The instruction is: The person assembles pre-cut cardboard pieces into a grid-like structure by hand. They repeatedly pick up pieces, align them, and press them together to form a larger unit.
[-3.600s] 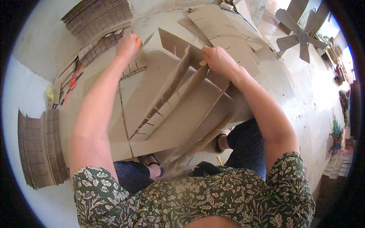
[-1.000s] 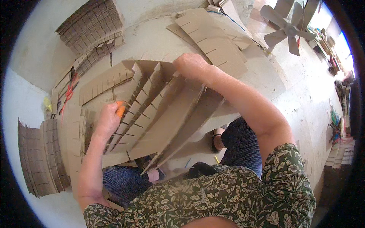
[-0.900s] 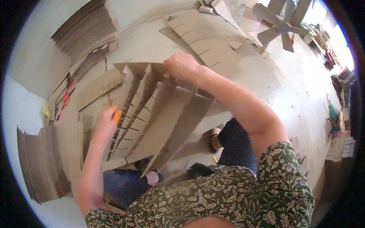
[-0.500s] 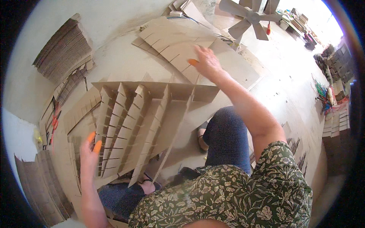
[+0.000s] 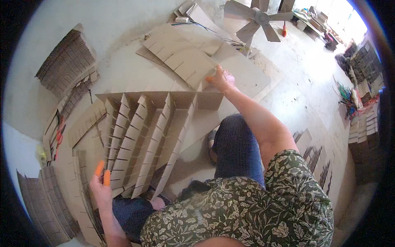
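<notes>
In front of me stands a half-built cardboard divider (image 5: 158, 125): several slotted strips are set side by side into one long crosswise strip (image 5: 173, 100). Orange finger covers show on both hands. My left hand (image 5: 102, 188) is at the divider's near left end, fingers stretched up and apart, with nothing seen in it. Beyond the divider's far right end, my right hand (image 5: 224, 80) has its thumb and fingers closed at the right edge of a slotted cardboard sheet (image 5: 177, 55), the upper one of a small overlapping pile. Its fingertips are partly hidden.
Stacks of slotted cardboard (image 5: 68, 61) lean at the left wall, with more (image 5: 45, 201) at the lower left. A grey fan (image 5: 261, 18) stands at the back. Plain flat cardboard (image 5: 242, 68) lies right of the pile. Bundled cardboard and coloured cords (image 5: 349, 101) are at the far right.
My right hand has come down onto the edge of the slotted sheet and closed there. My left hand has dropped lower, away from the strips. The view has shifted slightly.
</notes>
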Available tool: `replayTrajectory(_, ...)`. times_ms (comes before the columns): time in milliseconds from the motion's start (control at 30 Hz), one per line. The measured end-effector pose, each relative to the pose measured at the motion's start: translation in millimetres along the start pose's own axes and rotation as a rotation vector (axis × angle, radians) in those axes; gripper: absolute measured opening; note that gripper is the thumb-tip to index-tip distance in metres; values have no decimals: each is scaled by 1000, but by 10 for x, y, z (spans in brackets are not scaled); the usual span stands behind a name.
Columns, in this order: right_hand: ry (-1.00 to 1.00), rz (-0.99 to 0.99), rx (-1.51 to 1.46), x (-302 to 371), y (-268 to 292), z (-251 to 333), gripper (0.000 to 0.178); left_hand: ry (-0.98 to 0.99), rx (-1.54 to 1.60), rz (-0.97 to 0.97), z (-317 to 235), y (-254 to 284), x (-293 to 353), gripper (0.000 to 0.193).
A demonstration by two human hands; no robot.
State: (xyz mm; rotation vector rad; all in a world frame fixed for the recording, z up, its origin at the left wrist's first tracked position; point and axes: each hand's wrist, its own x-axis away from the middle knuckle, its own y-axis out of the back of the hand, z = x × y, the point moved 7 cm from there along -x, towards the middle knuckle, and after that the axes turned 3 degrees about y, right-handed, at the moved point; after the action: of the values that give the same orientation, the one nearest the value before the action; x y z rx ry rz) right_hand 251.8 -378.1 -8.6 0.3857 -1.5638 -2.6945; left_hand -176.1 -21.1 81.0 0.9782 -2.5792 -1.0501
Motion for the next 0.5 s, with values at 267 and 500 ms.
replayTrajectory(267, -86, -140, -503, -129, 115, -458, 25, -102, 50, -168, 242, 180, 263, 27)
replayTrajectory(500, 97, -398, -231, 43, 775, -192, 16, -129, 185, -276, 644, 91, 454, 25)
